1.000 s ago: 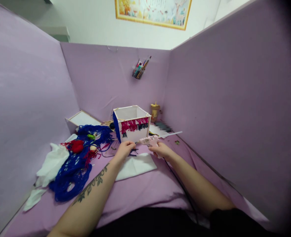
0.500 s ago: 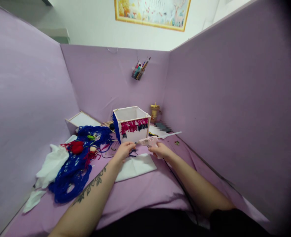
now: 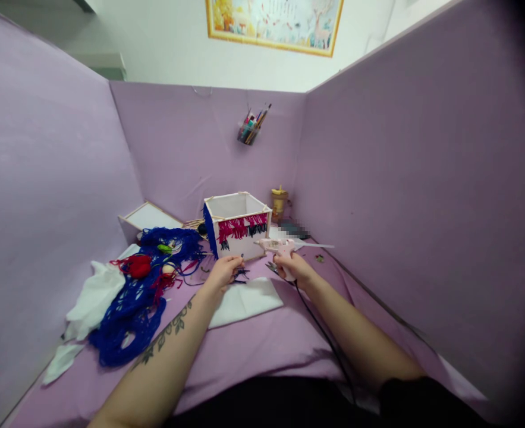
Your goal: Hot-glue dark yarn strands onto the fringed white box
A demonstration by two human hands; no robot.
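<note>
Pink glue gun (image 3: 276, 244) in R hand (image 3: 294, 268), fingers wrapped round its grip, nozzle toward white box (image 3: 239, 238) w/ pink fringe, mid-counter (image 3: 262, 345). L hand (image 3: 223, 273) fingers pinched on dark yarn (image 3: 241, 274) at box base. Blue yarn pile (image 3: 132, 303) further left.

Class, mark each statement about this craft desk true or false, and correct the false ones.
1. The right hand holds a pink glue gun. True.
2. The box lies on its side. False: it stands upright with its top open.
3. Blue yarn lies left of the box. True.
4. The left hand holds a pen. False: its fingers are at dark threads in front of the box.
5. The pen holder stands on the table. False: it hangs on the back wall.
</note>
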